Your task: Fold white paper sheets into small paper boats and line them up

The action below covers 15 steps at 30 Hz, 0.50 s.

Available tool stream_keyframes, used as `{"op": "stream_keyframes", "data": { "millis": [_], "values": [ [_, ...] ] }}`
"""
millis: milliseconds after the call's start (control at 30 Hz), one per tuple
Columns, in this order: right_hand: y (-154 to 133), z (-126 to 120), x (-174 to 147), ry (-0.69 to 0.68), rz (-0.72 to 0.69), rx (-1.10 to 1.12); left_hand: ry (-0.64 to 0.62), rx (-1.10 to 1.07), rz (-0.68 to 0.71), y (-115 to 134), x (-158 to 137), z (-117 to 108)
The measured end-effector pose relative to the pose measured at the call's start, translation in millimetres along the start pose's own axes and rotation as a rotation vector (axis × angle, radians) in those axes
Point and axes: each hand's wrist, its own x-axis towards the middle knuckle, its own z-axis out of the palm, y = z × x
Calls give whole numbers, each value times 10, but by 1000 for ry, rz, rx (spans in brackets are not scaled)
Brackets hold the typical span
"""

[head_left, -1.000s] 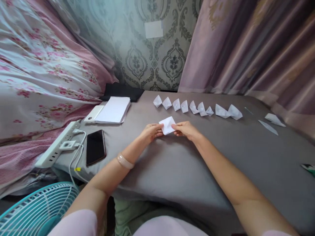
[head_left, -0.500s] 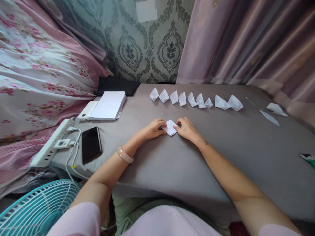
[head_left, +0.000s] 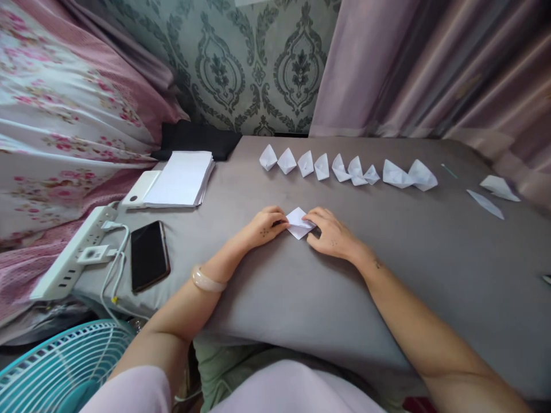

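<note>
A small folded white paper (head_left: 298, 230) lies diamond-wise on the grey cloth in front of me, with a flap edge running across its middle. My left hand (head_left: 267, 225) pinches its left corner between thumb and fingers. On the right side, the fingers of my right hand (head_left: 333, 232) are bent over the paper's edge, the thumb lower down by its lower right side. Behind the hands stands a row of several folded paper boats (head_left: 321, 167), some touching one another.
To the left are a stack of white paper (head_left: 178, 179), a black phone (head_left: 150, 255) and a white power strip (head_left: 73, 258) with plugged-in cables. A teal fan (head_left: 64, 367) stands at the lower left. Loose paper pieces (head_left: 485, 204) lie far right.
The right thumb has come off the paper's top face and moved below its right side, while the right fingers reach onto the paper. A flap edge now shows across it. The view has shifted slightly.
</note>
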Motion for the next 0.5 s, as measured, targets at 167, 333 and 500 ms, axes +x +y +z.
{"op": "stream_keyframes", "data": {
  "millis": [167,333,500],
  "values": [
    [34,62,23,60,100,-50,5,60,1,-41,-3,17],
    [-63,17,-10,37,82,-194,-3,158,89,-67,-39,17],
    [-163,-25,-46,-4,32,-342,-47,305,142,-32,-82,-10]
  ]
}}
